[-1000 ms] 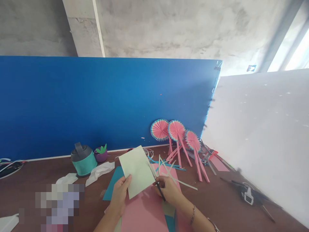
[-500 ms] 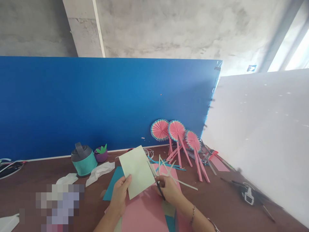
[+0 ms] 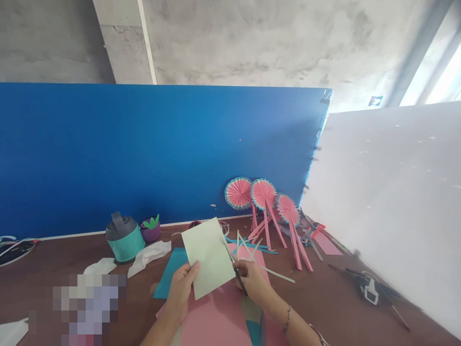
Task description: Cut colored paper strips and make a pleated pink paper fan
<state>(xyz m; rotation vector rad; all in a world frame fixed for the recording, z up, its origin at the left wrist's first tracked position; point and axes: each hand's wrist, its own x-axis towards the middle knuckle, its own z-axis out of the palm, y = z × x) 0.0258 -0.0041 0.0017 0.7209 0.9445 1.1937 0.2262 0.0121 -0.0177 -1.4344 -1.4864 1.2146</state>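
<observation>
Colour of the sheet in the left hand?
It's a pale green rectangular paper sheet, pinched by the left hand; clearest in head view.

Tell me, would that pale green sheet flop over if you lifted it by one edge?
Probably not much: the pale green sheet stands flat and unbent though the left hand pinches just its lower corner, so it looks like stiffish card. It is likely very light, held by fingertips alone. Being thin, it could crease if gripped hard.

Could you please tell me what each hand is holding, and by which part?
The left hand pinches the pale green sheet at its lower left edge; the right hand holds scissors by the handles.
</observation>
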